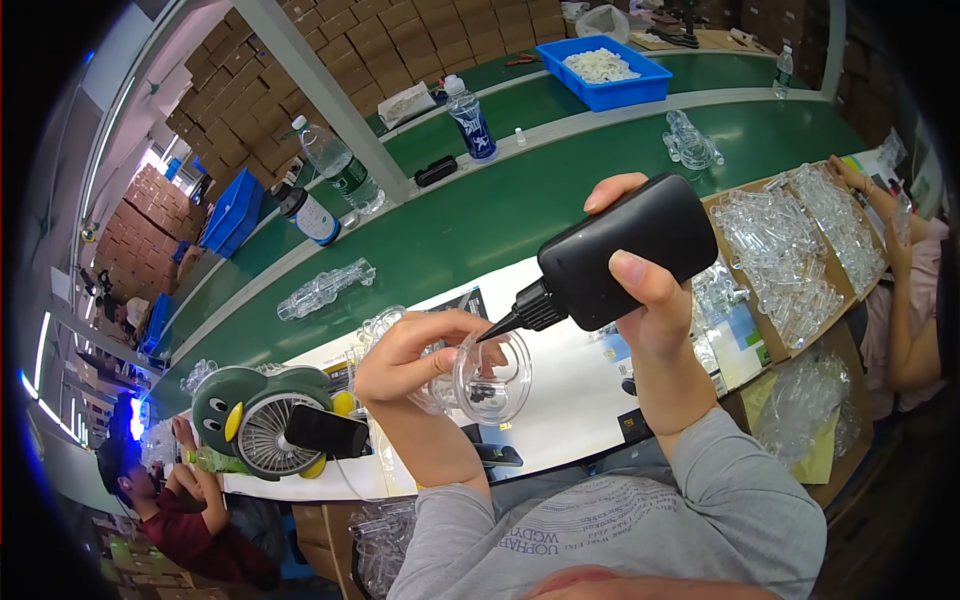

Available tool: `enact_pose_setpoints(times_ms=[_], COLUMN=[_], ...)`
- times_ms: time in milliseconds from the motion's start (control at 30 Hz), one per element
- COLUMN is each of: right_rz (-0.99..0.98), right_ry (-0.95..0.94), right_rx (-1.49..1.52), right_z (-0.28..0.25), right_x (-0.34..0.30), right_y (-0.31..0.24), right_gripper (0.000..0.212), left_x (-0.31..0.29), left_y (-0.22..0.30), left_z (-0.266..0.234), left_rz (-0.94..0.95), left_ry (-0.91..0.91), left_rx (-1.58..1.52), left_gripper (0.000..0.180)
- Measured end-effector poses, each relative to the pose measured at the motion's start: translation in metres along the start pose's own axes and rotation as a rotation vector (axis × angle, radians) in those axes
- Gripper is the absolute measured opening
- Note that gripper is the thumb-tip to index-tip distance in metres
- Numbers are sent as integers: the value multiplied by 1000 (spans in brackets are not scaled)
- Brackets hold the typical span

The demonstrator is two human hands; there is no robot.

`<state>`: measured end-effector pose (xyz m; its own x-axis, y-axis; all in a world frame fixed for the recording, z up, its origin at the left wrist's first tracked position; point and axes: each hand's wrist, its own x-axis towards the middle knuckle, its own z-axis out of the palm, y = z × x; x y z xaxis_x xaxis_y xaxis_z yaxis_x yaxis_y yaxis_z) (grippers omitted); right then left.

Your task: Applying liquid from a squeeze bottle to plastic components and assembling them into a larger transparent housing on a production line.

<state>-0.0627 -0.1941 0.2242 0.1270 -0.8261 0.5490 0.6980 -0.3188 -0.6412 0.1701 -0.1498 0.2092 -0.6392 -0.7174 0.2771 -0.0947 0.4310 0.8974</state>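
Note:
My right hand (pixel 650 290) grips a black squeeze bottle (pixel 630 250) with a pointed nozzle, tilted down to the left. The nozzle tip reaches the rim of a clear plastic cup-like part (pixel 497 380); whether it touches cannot be made out. Curled around the upper left side of that clear part, my left hand (pixel 420 355) holds it with its round opening toward me. Just behind my left hand, more clear plastic pieces (pixel 383 322) sit on the white work surface (pixel 570 385).
A green penguin-shaped fan (pixel 265 430) with a dark phone (pixel 327 430) stands left. Boxes of clear tubes (pixel 780 260) lie right. On the green belt (pixel 440 240) are clear assemblies (pixel 327 288) and bottles (pixel 340 165). A blue bin (pixel 605 90) is beyond. Co-workers sit at both sides.

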Motion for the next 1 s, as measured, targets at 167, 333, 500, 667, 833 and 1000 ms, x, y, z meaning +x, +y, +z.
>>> enact_pose_setpoints(times_ms=[167,333,500,667,833,1000], right_rz=[21,-70,-139,-223,-225,-181], right_ry=[12,121,275,332,279,38], right_rx=[28,117,61,-8,-123,-362], right_z=[1,1,-4,-6,-9,-7], right_x=[0,2,9,17,19,24], right_y=[2,9,16,20,28,40], right_gripper=[39,37,42,42,40,38], left_x=[-1,-1,0,13,17,13], left_y=[-6,-13,-20,-18,-9,-10], left_z=[-6,2,4,14,24,16], left_rz=[-29,133,245,343,377,449], left_ry=[7,187,345,639,766,742], left_rx=[-51,-180,-297,-219,-236,-234], left_gripper=[39,37,38,44,46,44])
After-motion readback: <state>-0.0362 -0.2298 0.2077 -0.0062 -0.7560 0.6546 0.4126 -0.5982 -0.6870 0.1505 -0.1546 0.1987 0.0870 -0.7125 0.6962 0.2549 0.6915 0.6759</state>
